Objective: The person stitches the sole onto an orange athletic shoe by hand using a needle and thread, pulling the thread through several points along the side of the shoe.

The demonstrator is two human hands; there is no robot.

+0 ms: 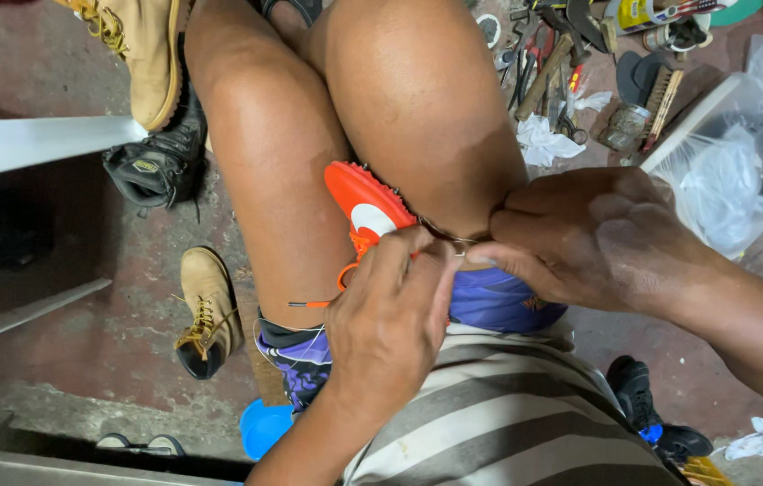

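An orange sports shoe (361,205) with a white patch is clamped between my bare knees, sole side facing left. My left hand (388,317) pinches at the shoe's edge near its orange lace. My right hand (579,236) is closed beside it, its fingertips meeting the left hand's over a thin thread or needle (450,238) at the shoe. The thing pinched is too small to name for sure. I wear blue shorts (498,301) and a striped shirt (498,414).
Tan boots (206,310) (143,49) and a black shoe (154,162) lie on the concrete floor at left. A heap of tools (561,63) and a clear plastic tub (728,162) with bags sit at upper right. Another black shoe (647,409) lies lower right.
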